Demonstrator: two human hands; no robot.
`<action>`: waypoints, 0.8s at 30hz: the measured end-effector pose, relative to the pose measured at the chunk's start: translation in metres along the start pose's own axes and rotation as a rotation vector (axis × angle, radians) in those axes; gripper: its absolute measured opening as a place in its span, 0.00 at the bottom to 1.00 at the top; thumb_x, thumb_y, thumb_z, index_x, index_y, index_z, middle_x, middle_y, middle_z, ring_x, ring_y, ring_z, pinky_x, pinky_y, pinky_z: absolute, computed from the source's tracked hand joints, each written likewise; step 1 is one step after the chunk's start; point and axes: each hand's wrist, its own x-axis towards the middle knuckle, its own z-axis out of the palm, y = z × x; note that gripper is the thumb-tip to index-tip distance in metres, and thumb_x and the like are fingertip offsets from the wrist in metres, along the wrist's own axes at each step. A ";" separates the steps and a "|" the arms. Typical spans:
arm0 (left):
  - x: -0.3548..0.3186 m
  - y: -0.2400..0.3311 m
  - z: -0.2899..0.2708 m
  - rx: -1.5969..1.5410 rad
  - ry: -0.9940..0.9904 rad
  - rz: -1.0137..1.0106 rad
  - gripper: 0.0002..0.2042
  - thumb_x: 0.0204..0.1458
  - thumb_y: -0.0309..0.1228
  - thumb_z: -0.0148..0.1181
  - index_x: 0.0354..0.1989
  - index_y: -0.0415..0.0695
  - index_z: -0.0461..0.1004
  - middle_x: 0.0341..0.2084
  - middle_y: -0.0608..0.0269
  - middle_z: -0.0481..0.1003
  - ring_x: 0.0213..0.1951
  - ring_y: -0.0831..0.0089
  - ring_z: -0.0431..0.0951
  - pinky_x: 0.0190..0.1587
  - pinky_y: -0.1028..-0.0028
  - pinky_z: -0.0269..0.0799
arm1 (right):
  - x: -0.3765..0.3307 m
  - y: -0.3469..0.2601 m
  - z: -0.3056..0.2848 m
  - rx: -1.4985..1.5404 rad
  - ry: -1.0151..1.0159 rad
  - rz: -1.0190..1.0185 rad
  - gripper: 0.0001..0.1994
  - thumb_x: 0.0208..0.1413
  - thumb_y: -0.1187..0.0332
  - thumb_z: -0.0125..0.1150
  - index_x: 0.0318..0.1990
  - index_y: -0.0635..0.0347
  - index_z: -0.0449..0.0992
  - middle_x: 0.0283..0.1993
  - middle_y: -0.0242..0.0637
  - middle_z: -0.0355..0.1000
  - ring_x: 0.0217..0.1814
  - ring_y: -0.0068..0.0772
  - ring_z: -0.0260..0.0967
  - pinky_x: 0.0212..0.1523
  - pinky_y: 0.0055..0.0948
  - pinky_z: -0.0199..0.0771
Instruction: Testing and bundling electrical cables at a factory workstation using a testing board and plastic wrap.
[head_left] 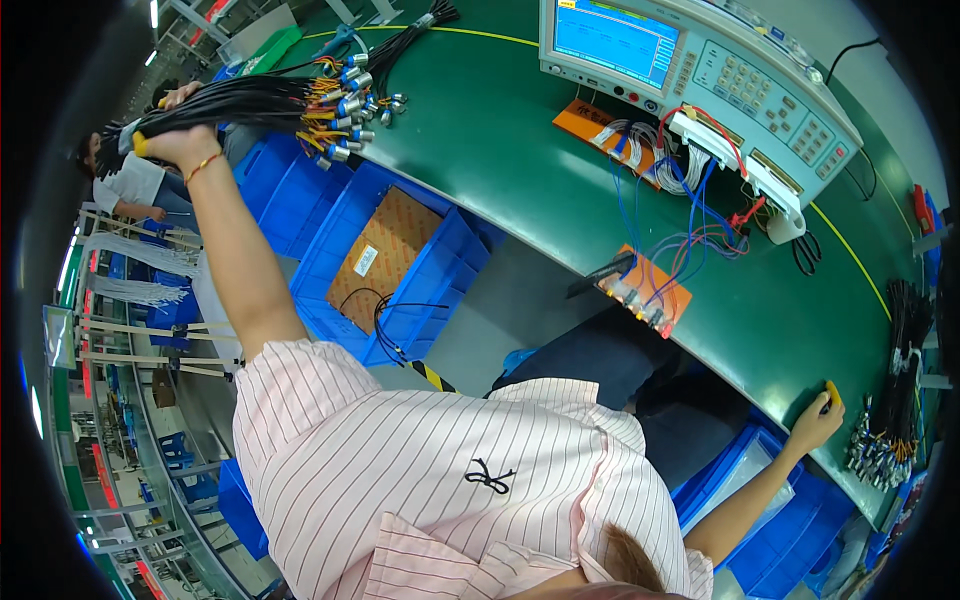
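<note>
My left hand [182,150], arm stretched out to the far left, is wrapped round a thick bundle of black cables [235,103]. Orange and yellow wires and silver-and-blue round connectors [345,108] fan out from the bundle's right end, over the bench edge. A yellow cover sits on a digit of that hand. At the right edge of the green bench [500,130] is my right hand [818,424], its fingers curled together, with yellow on a fingertip. A small dark spot shows between those fingers, too small to name. Beside it lies another cable bundle [905,350] with metal connectors [880,445].
A test instrument [700,85] with a blue screen stands at the back. Coloured leads run from it to an orange-based fixture [645,290] at the bench's front edge. Blue bins [345,235] stand below, one holding cardboard [385,250]. Another person [135,190] is at far left.
</note>
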 end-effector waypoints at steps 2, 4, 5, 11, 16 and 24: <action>-0.030 0.020 0.025 -0.074 -0.087 -0.126 0.20 0.39 0.51 0.51 0.20 0.45 0.59 0.15 0.65 0.61 0.21 0.71 0.63 0.33 0.71 0.62 | 0.000 -0.002 0.001 0.067 0.025 0.006 0.14 0.62 0.64 0.50 0.49 0.62 0.76 0.44 0.42 0.71 0.46 0.41 0.68 0.48 0.36 0.66; -0.081 0.005 0.060 -0.148 -0.204 -0.284 0.20 0.41 0.50 0.52 0.20 0.45 0.59 0.16 0.66 0.60 0.22 0.72 0.61 0.33 0.73 0.60 | -0.005 -0.021 -0.004 0.268 0.123 -0.026 0.13 0.62 0.67 0.50 0.48 0.64 0.75 0.45 0.41 0.71 0.48 0.37 0.68 0.50 0.33 0.66; -0.108 -0.003 0.082 -0.148 -0.234 -0.351 0.21 0.43 0.51 0.52 0.19 0.45 0.59 0.17 0.66 0.60 0.23 0.72 0.61 0.33 0.73 0.58 | -0.009 -0.038 -0.005 0.378 0.163 -0.038 0.13 0.62 0.68 0.50 0.48 0.65 0.75 0.46 0.40 0.71 0.48 0.35 0.68 0.52 0.31 0.66; -0.305 -0.110 0.154 -0.110 -0.429 -0.757 0.29 0.55 0.62 0.42 0.20 0.45 0.61 0.14 0.67 0.58 0.18 0.73 0.60 0.23 0.73 0.55 | -0.068 -0.250 -0.069 1.010 -0.336 -0.342 0.16 0.56 0.68 0.57 0.51 0.65 0.73 0.52 0.42 0.69 0.55 0.39 0.66 0.60 0.34 0.61; -0.417 -0.164 0.197 -0.539 -0.326 -1.233 0.30 0.54 0.63 0.42 0.34 0.41 0.67 0.15 0.67 0.61 0.16 0.76 0.61 0.22 0.76 0.60 | -0.130 -0.311 -0.068 1.386 -1.079 -0.457 0.38 0.40 0.58 0.76 0.57 0.66 0.66 0.53 0.46 0.69 0.57 0.38 0.66 0.59 0.33 0.62; -0.465 -0.200 0.185 -0.035 -0.377 -1.158 0.18 0.59 0.34 0.57 0.54 0.40 0.64 0.43 0.58 0.71 0.40 0.68 0.76 0.48 0.69 0.72 | -0.154 -0.249 -0.063 0.940 -0.875 -0.243 0.15 0.45 0.68 0.70 0.38 0.68 0.75 0.27 0.42 0.75 0.27 0.40 0.75 0.33 0.33 0.73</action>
